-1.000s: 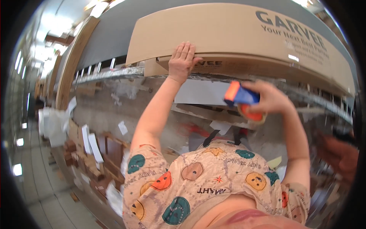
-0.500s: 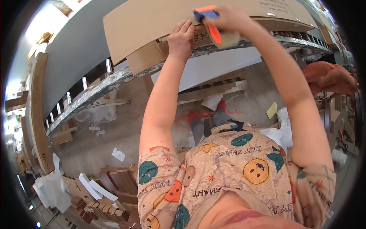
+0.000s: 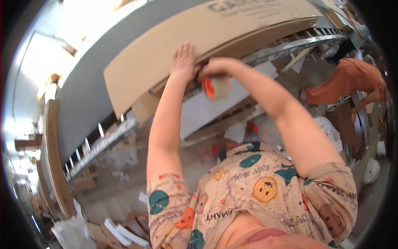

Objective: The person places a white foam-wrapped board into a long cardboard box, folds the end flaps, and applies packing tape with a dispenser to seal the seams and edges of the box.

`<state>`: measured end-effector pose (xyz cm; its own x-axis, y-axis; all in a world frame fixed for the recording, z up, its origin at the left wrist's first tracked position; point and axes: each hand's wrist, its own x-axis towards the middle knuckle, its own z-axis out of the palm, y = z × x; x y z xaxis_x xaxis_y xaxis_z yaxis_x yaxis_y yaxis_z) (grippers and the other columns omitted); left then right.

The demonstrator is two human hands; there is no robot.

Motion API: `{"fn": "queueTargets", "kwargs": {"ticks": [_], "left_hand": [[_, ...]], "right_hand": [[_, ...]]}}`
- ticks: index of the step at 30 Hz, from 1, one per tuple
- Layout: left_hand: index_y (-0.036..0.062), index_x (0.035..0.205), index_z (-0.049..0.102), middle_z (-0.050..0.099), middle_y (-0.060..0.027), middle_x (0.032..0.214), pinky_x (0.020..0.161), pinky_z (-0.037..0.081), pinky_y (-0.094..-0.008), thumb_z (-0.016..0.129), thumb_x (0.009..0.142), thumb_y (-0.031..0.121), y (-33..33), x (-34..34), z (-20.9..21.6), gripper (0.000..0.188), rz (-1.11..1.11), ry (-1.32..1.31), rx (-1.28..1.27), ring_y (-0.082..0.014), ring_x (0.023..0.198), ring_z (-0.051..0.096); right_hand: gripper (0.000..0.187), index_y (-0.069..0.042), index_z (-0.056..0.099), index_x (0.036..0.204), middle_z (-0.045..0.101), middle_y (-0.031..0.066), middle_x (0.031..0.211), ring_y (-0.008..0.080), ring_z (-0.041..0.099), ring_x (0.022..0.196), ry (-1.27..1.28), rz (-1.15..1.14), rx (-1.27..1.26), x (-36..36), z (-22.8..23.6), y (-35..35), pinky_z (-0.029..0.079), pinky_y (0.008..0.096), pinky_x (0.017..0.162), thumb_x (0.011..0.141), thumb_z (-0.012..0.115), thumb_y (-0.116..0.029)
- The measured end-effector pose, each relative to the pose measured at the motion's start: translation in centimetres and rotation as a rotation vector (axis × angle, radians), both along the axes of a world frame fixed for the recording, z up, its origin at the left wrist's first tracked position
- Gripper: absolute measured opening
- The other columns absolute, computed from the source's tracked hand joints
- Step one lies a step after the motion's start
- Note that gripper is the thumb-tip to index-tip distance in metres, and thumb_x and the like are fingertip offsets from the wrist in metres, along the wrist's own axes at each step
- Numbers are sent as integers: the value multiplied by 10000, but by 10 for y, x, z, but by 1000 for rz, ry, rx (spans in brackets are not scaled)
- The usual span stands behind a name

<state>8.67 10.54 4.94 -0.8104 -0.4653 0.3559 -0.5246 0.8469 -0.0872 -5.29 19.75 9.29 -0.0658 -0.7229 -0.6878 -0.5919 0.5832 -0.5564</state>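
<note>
A long brown cardboard box (image 3: 153, 62) lies across the conveyor at the far side. My left hand (image 3: 184, 62) lies on its top near the front edge, fingers stretched out and thumb side toward my other hand. Close beside it, my right hand (image 3: 216, 68) is wrapped round a tape dispenser (image 3: 216, 86) with an orange hub and a wide roll of clear tape. The dispenser is at the box's near side, and its front end is hidden behind my hands. A cardboard flap (image 3: 146, 107) hangs from the box's near left part.
A paint-worn metal rail (image 3: 103, 143) with rollers runs along the conveyor's near edge. White sheet material (image 3: 207, 112) lies below it. At the right, a person in orange clothing (image 3: 352, 81) bends over. Cardboard and white strips (image 3: 124, 233) lie at lower left.
My right hand has brought the tape dispenser from above the box's top down and left to its near side. My left hand stays on the box. The whole view has shifted.
</note>
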Motion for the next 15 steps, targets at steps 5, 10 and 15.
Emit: {"fn": "queueTargets", "kwargs": {"ticks": [5, 10, 15], "left_hand": [[-32, 1400, 266, 247, -199, 1486, 1139, 175, -417, 731, 712, 453, 26, -22, 27, 961, 376, -150, 199, -320, 1387, 226], [-50, 1380, 312, 320, -222, 1435, 1119, 199, -459, 672, 784, 403, 85, -26, -29, 831, 481, 232, -108, -381, 1355, 251], [-27, 1082, 621, 629, -164, 1066, 893, 421, -394, 594, 898, 305, 173, -75, -23, 380, 620, 1004, 494, -284, 1028, 553]], "right_hand": [[674, -40, 708, 1020, 677, 126, 1018, 229, 630, 956, -89, 159, -272, -56, -43, 59, 475, 327, 868, 547, 785, -513], [621, -2, 553, 1255, 628, 104, 1104, 151, 575, 1007, -602, -66, -573, -158, -6, 100, 444, 296, 907, 703, 722, -229], [775, 6, 503, 1307, 585, 132, 1183, 195, 570, 1058, -898, 5, -547, -210, 23, 105, 446, 323, 922, 576, 709, -149]]}}
